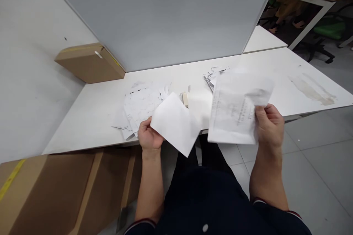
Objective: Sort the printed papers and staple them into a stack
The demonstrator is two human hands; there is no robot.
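My left hand [150, 136] grips a blank white sheet of paper [176, 123] by its left corner, and the sheet slants over the table's front edge. Pinched at its right side, a larger sheet with print [238, 112] hangs from my right hand [269, 124]; it looks thin and slightly blurred. Beneath and left of the blank sheet lies a spread pile of paper pieces [140, 104] on the white table [93, 117]. More torn paper scraps [216, 73] lie behind the printed sheet, which partly covers them. A small beige block [185, 100] sits between the two piles.
A grey partition [171, 18] rises along the table's back edge. One cardboard box [91, 62] leans at the back left, and large cardboard boxes [55, 191] stand at lower left. A brownish stain [314, 90] marks the table's right end. A green chair [329, 27] and seated people's legs are beyond.
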